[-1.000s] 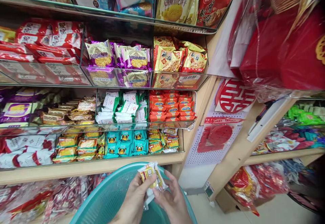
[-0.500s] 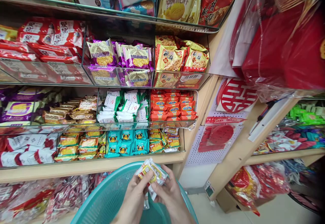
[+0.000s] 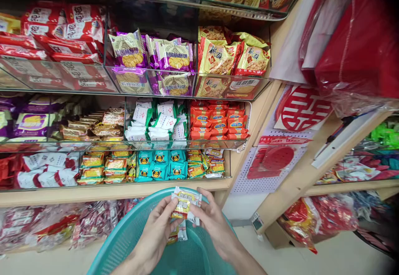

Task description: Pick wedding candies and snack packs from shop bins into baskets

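Together, left hand (image 3: 154, 230), right hand (image 3: 213, 225) gripping packet (image 3: 186, 204)

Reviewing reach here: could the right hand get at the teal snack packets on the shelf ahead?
Probably yes. The right hand holds the small yellow packet with the left hand, but the teal packets sit just above the basket rim, behind only a clear bin front.

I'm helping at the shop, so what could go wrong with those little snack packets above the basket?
The small snack packets are pinched between the left hand and right hand, so one might slip. It would probably land in the teal plastic basket, but it could bounce over the rim onto the floor.
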Available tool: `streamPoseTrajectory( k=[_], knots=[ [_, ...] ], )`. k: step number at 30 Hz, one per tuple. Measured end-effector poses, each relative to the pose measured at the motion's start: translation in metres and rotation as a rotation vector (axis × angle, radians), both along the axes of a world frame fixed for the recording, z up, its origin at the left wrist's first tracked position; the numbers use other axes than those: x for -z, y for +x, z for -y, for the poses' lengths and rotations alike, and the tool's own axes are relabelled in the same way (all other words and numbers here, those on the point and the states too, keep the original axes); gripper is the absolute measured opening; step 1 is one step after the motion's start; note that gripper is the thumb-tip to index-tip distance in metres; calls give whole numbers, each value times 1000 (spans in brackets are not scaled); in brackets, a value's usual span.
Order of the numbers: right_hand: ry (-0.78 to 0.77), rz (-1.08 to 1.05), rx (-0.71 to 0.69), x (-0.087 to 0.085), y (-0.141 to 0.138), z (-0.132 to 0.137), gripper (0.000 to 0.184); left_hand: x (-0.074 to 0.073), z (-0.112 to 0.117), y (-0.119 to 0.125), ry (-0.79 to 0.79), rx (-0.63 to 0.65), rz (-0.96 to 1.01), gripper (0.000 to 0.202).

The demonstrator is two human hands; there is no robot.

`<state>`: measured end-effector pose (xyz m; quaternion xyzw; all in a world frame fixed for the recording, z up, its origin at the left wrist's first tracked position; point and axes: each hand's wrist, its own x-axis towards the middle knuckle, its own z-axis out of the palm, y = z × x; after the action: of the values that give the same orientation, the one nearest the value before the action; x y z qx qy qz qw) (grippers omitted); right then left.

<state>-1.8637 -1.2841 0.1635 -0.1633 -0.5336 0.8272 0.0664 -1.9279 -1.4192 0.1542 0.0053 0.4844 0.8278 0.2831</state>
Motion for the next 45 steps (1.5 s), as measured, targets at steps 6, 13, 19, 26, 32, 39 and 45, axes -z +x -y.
streamPoseTrajectory(
  k=[6, 13, 19, 26, 32, 39, 45],
  knots=[
    [48, 20, -72, -1, -3, -1, 60, -4, 4, 3, -88, 69, -88, 42],
    [44, 27, -106, 1, -3, -1, 60, -4, 32, -16, -377, 227, -584, 81],
    [93, 1, -143, 13, -6, 5, 58, -11, 44, -35, -923, 490, -1460, 94],
    [145, 32, -216, 15, -3, 12, 59, -12, 42, -32, -950, 558, -1503, 66],
    [226, 18, -259, 21, -3, 17, 54, -18, 40, -26, -925, 534, -1392, 31],
    [340, 125, -193, 26, -5, 1, 69, 8, 40, -47, -1009, 520, -1257, 29],
    [415, 147, -125, 45, 1, -22, 71, 49, 28, -50, -1194, 672, -1219, 29]
  ],
)
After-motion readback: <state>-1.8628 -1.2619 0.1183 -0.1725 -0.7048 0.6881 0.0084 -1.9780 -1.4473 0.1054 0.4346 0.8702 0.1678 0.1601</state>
